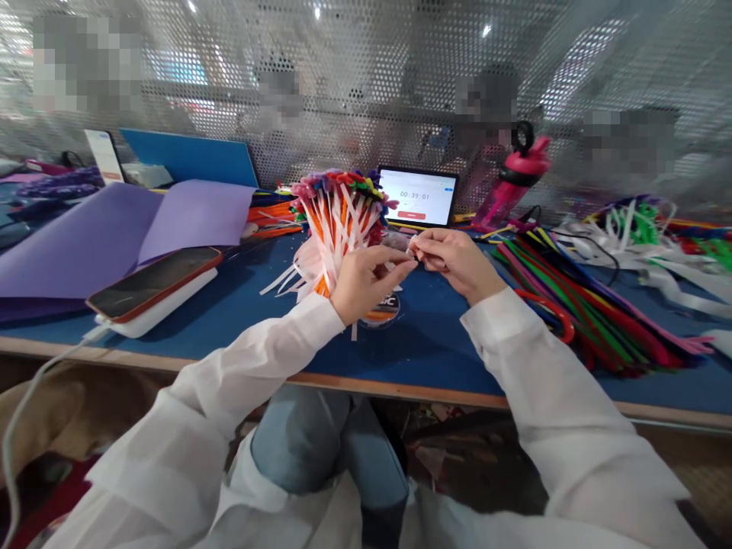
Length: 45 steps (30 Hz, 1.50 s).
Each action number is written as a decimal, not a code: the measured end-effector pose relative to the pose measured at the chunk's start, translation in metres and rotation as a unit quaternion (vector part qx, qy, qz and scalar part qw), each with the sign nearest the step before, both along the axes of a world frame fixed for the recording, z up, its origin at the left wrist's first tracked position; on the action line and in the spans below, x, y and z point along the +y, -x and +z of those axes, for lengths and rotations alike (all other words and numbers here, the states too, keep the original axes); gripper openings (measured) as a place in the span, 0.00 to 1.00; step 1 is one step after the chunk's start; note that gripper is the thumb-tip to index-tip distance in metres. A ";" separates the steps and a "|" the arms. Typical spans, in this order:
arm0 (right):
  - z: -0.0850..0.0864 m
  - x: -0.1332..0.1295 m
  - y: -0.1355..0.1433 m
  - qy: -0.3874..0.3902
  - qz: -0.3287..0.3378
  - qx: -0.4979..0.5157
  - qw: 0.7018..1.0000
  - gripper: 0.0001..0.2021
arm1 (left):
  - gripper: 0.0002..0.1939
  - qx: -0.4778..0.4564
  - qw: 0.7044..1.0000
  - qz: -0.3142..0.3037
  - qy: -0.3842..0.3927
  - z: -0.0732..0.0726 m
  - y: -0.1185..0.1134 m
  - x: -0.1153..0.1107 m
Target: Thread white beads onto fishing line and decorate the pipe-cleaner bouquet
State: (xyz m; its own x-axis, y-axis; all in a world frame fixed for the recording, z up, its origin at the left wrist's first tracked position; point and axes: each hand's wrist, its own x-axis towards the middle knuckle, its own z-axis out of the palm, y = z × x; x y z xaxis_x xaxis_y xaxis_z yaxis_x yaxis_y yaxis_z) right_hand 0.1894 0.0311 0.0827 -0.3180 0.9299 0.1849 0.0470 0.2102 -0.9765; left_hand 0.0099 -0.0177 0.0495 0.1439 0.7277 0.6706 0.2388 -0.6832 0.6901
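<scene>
Over the blue table, my left hand (371,278) is closed in a pinch, its fingertips pointing right. My right hand (454,261) faces it, thumb and fingers pinched together at nearly the same spot. Something small and whitish shows at the right fingertips; it is too small to name. Behind my left hand stands a bundle of pipe-cleaner flowers (343,217) with orange stems, white ribbon strips and colourful tops. A round roll with an orange and black label (382,311) lies below my hands, partly hidden by the left one.
Purple sheets (114,236) and a phone on a white block (154,284) lie left. A tablet showing a timer (418,196) and a pink bottle (512,183) stand behind. Colourful pipe cleaners (595,305), red-handled scissors (563,320) and white ribbons (680,286) lie right.
</scene>
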 end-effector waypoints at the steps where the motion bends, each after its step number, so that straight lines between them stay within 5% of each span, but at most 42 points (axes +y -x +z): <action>1: -0.001 -0.001 0.001 -0.009 0.000 -0.001 1.000 0.08 | 0.12 -0.044 0.995 -0.023 0.087 -0.003 -0.004 0.003; 4: -0.005 -0.006 0.004 -0.030 -0.007 -0.015 0.999 0.09 | 0.16 -0.178 0.965 -0.034 0.190 -0.011 -0.008 0.013; 8: -0.011 -0.011 0.005 -0.036 -0.009 -0.033 0.999 0.10 | 0.13 -0.259 0.944 -0.019 0.201 -0.011 -0.006 0.018; 20: -0.022 -0.014 0.004 -0.096 -0.014 -0.122 0.988 0.10 | 0.08 -0.269 0.925 -0.053 0.264 -0.006 -0.007 0.018; 45: -0.039 0.005 -0.010 -0.065 0.051 -0.254 0.964 0.06 | 0.06 -0.307 0.924 -0.045 0.224 -0.008 -0.001 0.030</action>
State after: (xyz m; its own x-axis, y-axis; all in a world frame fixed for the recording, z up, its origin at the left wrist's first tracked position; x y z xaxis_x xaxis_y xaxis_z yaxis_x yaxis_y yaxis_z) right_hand 0.1998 0.0360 0.0433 -0.4865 0.8687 0.0934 0.4851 0.3575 -0.7980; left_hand 0.0111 0.0122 0.0416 -0.0899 0.9558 0.2801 -0.3349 -0.2938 0.8953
